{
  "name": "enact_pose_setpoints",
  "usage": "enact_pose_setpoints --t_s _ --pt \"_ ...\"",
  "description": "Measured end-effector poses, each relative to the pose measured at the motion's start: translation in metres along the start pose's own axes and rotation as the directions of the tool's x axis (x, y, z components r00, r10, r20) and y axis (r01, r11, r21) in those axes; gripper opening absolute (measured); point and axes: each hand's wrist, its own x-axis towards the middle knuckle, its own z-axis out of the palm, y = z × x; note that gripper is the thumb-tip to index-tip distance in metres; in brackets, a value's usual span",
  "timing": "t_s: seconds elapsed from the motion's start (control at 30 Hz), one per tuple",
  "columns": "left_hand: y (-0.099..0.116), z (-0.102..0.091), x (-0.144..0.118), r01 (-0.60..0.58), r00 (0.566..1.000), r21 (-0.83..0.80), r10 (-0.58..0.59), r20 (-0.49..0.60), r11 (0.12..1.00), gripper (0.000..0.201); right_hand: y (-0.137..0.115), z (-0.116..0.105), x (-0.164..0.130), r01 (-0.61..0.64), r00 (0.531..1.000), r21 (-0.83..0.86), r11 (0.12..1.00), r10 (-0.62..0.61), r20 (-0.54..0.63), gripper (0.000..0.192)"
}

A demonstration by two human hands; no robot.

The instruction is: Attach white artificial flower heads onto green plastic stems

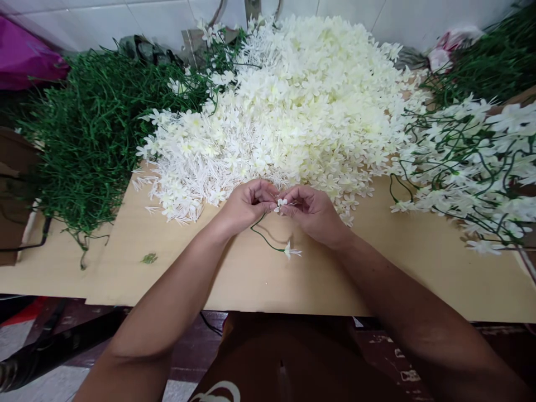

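Your two hands meet over the cardboard (268, 287), just in front of the big heap of white flowers (310, 111). The small flower (281, 204) sits right between your fingertips, its petals facing up, with your left hand (253, 205) on one side and your right hand (312, 211) on the other. Your right thumb and forefinger pinch it at its right edge. Your left thumb and forefinger are pressed together at its left side, seemingly on the green stem (263, 235); the exact grip is hidden by your fingers. Your other fingers curl in toward your palms.

The stem comes out below your left fingertips and bends down and to the right, ending in a second flower (290, 250) that lies on its side, below the gap between your hands and clear of your fingers. To your left is a pile of green stems (87, 128), with a green scrap (149, 258) near it; to your right lie stemmed flowers (481, 167).
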Motion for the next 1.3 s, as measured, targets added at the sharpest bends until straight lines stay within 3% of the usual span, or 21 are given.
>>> enact_pose_setpoints --t_s 0.2,0.3,0.43,0.53,0.73,1.1,1.3 --pt "-0.002 0.004 0.000 -0.006 1.000 0.092 0.007 -0.012 0.996 0.016 0.001 -0.001 0.003 -0.038 0.998 0.025 0.999 0.039 -0.041 0.044" --pt "-0.001 0.006 -0.002 -0.003 1.000 0.235 0.001 0.006 0.972 0.011 0.000 -0.003 0.005 -0.046 0.997 0.053 0.998 0.049 -0.061 0.045" --pt "0.002 0.005 -0.005 -0.080 0.997 0.429 0.067 0.047 0.900 0.021 -0.002 -0.006 0.006 -0.067 0.996 0.072 0.995 0.072 -0.062 0.041" --pt "0.003 0.004 -0.005 -0.131 0.991 0.383 0.107 0.084 0.914 0.023 -0.003 -0.007 0.006 -0.102 0.994 0.077 0.992 0.104 -0.021 0.038" --pt "0.003 0.005 -0.004 -0.117 0.991 0.278 0.095 0.092 0.954 0.027 -0.004 -0.009 0.007 -0.158 0.987 0.150 0.976 0.154 0.039 0.039" --pt "0.003 0.011 -0.003 -0.071 0.997 0.309 0.057 0.052 0.948 0.024 0.001 -0.005 0.005 -0.148 0.986 0.126 0.981 0.156 -0.058 0.036" --pt "0.003 0.009 -0.003 -0.095 0.994 0.272 0.075 0.083 0.958 0.023 -0.003 -0.001 0.002 -0.152 0.988 0.139 0.979 0.148 0.038 0.035"
